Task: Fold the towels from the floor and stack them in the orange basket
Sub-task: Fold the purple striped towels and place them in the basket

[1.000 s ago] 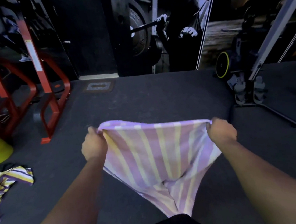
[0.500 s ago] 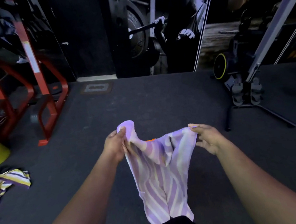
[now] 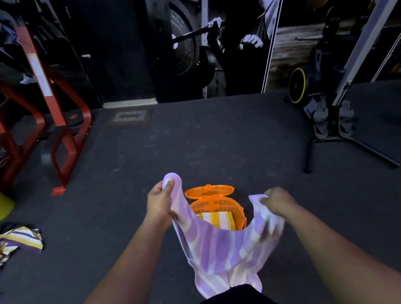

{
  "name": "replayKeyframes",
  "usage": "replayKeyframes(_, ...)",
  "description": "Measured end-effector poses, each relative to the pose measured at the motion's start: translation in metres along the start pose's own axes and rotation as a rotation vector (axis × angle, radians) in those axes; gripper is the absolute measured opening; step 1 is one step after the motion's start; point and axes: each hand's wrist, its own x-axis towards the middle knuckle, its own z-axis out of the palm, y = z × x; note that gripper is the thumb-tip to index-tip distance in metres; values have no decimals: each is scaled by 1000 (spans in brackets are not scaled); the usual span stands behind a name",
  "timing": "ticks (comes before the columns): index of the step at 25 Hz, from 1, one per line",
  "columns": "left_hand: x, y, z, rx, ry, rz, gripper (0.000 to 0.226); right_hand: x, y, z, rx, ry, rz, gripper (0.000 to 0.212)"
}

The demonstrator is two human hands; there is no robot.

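Towel [image 3: 219, 251], lilac with pale stripes, is hanging between my two hands in front of me, its lower end disappearing behind my dark clothing at the frame's bottom. It is covering the near wall of the orange basket [image 3: 235, 209], so I am seeing only the far rim, the lid [image 3: 209, 191] tipped open behind it, and part of a folded orange-and-white striped towel [image 3: 217, 220] lying inside. My left hand [image 3: 160, 203] is pinching one top corner; my right hand [image 3: 277, 200] is gripping the other, blurred. Dark gym floor [image 3: 194, 147] is stretching out to red rack frames [image 3: 49, 113] on the left. Another striped towel [image 3: 9, 248] is lying crumpled there, cut off by the edge.
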Motion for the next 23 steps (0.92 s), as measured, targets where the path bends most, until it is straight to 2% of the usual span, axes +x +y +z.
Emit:
replayKeyframes(3, -4, -10, -2, 45, 27, 30, 17, -3, -8, 4, 666, 101, -64, 22)
replayKeyframes(5, -7, -10, 1, 57, 38, 67, 15, -10, -14, 5, 795, 133, -81, 22)
replayKeyframes(10, -19, -12, 14, 109, -16, 146, 20, -22, -34, 11, 849, 190, -330, 15)
replayKeyframes(14, -31, -16, 29, 75, -112, 137, 11, -37, -67, 24, 808, 179, -527, 17)
replayKeyframes(16, -36, -16, 35, 74, -147, 124, 11, -41, -82, 33, 764, 135, -563, 22)
replayKeyframes(18, -42, -15, 40, 82, -192, 115, 17, -44, -92, 41, 709, 62, -608, 16)
replayKeyframes(20, -49, -13, 43, 71, -257, 110, 23, -48, -99, 47, 632, 6, -676, 25)
replayKeyframes(21, -51, -12, 44, 60, -284, 110, 25, -49, -101, 51, 620, -20, -677, 28)
replayKeyframes(23, -54, -11, 44, 41, -298, 104, 24, -44, -102, 56, 662, -43, -620, 20)
